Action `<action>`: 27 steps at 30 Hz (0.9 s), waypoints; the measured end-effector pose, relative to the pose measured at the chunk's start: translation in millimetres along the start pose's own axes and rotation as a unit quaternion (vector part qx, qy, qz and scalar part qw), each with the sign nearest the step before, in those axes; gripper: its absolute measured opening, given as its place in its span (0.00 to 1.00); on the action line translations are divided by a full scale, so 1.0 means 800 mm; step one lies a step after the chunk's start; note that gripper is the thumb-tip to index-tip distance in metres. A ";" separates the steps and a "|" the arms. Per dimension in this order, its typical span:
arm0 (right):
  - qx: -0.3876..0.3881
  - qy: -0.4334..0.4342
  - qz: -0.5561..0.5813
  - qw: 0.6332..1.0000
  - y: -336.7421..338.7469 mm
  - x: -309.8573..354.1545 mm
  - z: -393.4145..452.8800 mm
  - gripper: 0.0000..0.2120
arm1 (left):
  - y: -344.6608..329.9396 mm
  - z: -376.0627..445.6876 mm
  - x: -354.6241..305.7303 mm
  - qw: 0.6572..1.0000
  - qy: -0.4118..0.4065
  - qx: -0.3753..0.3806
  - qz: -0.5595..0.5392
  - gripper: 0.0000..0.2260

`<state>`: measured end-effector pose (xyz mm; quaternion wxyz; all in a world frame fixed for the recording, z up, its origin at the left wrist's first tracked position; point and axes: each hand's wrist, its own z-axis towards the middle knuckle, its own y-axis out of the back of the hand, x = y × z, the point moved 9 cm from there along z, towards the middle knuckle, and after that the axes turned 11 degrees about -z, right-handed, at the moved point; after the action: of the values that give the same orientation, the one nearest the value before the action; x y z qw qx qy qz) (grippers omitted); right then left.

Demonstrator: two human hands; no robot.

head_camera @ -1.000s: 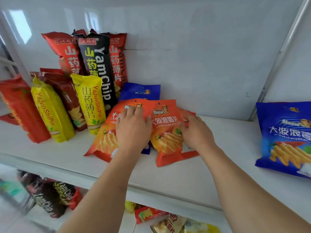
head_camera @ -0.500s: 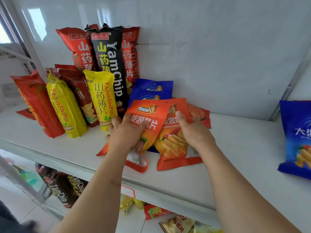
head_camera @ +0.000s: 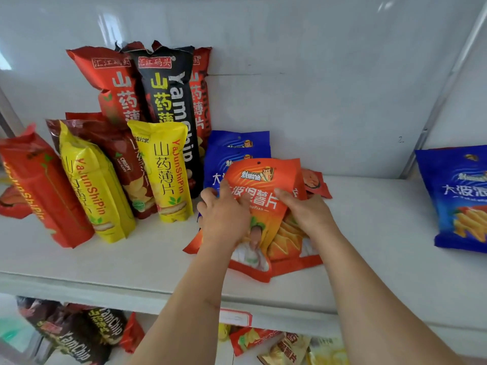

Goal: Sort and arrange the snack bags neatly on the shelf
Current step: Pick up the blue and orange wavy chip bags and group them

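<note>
Item, orange chip bag [head_camera: 263,196]: since a moment ago you are raising it more upright, now overlapping a second orange bag [head_camera: 290,241] on the shelf [head_camera: 131,262]. Your left hand [head_camera: 224,219] is gripping its left edge with curled fingers; your right hand [head_camera: 308,214] is pinching its right edge. Blue bags [head_camera: 237,146] are leaning just behind; yam chip bags [head_camera: 163,164] are standing to the left.

orange chip bag [head_camera: 263,177] – white txt | blue bags [head_camera: 237,144] | yellow bag [head_camera: 168,169] – red txt | white shelf [head_camera: 131,262]
</note>
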<state>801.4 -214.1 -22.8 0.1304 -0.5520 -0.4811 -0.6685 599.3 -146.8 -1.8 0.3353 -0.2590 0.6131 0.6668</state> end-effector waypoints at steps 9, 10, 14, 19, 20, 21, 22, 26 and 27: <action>0.055 -0.002 0.035 0.998 0.000 -0.009 0.006 0.09 | 0.009 0.005 -0.022 0.991 -0.068 0.112 -0.025 0.22; 0.059 -0.005 0.030 0.998 0.001 -0.009 0.007 0.09 | 0.016 0.009 -0.022 0.991 -0.073 0.105 -0.026 0.21; 0.068 -0.005 0.047 0.997 0.010 -0.014 0.012 0.06 | 0.038 0.031 0.001 0.996 -0.048 0.026 -0.067 0.20; 0.059 -0.021 0.086 0.994 0.028 -0.032 0.018 0.10 | 0.034 0.051 0.022 0.990 -0.011 -0.021 -0.140 0.29; 0.057 -0.021 0.093 0.994 0.031 -0.036 0.020 0.10 | 0.030 0.054 0.022 0.986 -0.001 -0.015 -0.166 0.32; 0.055 -0.019 0.096 0.994 0.033 -0.039 0.022 0.11 | 0.024 0.060 0.024 0.981 0.011 -0.007 -0.192 0.34; 0.054 -0.018 0.095 0.994 0.035 -0.042 0.023 0.11 | 0.017 0.065 0.027 0.977 0.020 -0.001 -0.211 0.35; 0.060 -0.013 0.095 0.994 0.036 -0.045 0.028 0.12 | 0.008 0.080 0.034 0.960 0.038 -0.014 -0.276 0.39; 0.064 -0.012 0.094 0.993 0.035 -0.045 0.030 0.12 | 0.007 0.083 0.035 0.952 0.043 -0.020 -0.304 0.39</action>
<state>848.7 -222.5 -41.6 0.2218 -0.5933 -0.4701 -0.6147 581.1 -77.3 -11.9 0.4901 -0.4679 0.5059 0.5338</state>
